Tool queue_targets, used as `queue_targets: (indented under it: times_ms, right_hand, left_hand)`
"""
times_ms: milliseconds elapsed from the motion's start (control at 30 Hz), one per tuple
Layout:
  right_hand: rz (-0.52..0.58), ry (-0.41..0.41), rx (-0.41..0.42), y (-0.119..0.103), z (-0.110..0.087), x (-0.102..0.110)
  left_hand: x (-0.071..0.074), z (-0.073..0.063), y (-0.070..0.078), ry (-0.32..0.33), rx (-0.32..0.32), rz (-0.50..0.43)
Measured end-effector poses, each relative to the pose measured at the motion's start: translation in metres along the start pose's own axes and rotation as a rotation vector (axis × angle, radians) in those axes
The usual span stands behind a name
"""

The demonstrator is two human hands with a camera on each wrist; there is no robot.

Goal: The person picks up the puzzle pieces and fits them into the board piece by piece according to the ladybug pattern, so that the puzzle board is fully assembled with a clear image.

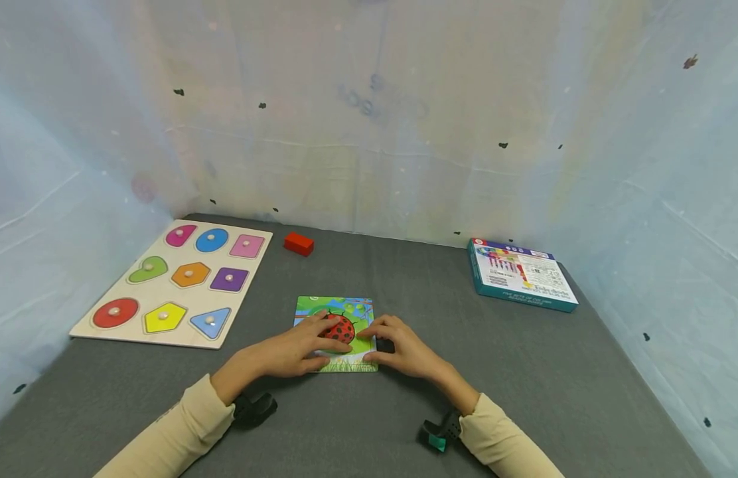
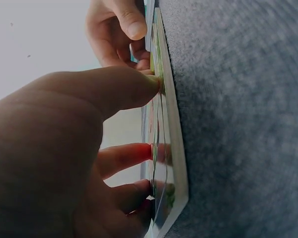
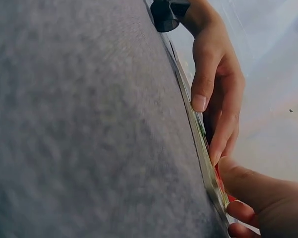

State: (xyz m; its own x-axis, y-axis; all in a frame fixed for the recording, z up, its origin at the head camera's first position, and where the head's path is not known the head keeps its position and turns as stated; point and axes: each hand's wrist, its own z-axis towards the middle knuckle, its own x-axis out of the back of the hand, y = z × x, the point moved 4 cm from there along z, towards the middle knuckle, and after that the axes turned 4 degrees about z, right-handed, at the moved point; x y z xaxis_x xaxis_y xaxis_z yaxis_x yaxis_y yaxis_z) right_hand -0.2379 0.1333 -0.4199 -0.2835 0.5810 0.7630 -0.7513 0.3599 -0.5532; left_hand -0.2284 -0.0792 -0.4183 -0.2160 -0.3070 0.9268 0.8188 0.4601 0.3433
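Note:
A square ladybug picture puzzle (image 1: pixel 345 362) lies flat on the grey table, with seam lines between its pieces showing in the left wrist view. My left hand (image 1: pixel 295 346) rests across its left and middle part, fingers spread and fingertips touching the picture. From the other side, my right hand (image 1: pixel 406 348) has its thumb and fingertips at the puzzle's right part. In the left wrist view, the left thumb (image 2: pixel 124 91) presses near the board's front edge. The right thumb (image 3: pixel 238 176) touches the surface close to the left fingers in the right wrist view.
A wooden peg board (image 1: pixel 192 302) with several coloured shapes lies at the left. Behind the puzzle sits a red block (image 1: pixel 298 243). A flat teal-edged box (image 1: pixel 521 273) lies at the back right. Pale sheeting (image 1: pixel 369 133) encloses the table's back and sides.

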Motion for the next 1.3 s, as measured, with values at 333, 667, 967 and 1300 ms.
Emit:
queue_targets:
  times_ms: [333, 667, 967, 1300]
  right_hand:
    - [-0.078, 0.008, -0.013, 0.001, -0.002, -0.006]
    - [-0.141, 0.023, 0.027, 0.000, 0.000, -0.003]
    - [-0.167, -0.090, -0.043, 0.004, -0.001, -0.008]
    - [-0.136, -0.126, -0.072, 0.003, 0.000, -0.011]
  left_hand:
    - [0.000, -0.002, 0.000, 0.013, 0.005, 0.017]
    - [0.002, -0.002, -0.001, 0.022, 0.074, 0.090]
    - [0.002, -0.003, -0.001, 0.019, 0.082, 0.087]
    - [0.000, -0.004, -0.005, 0.049, 0.066, -0.006]
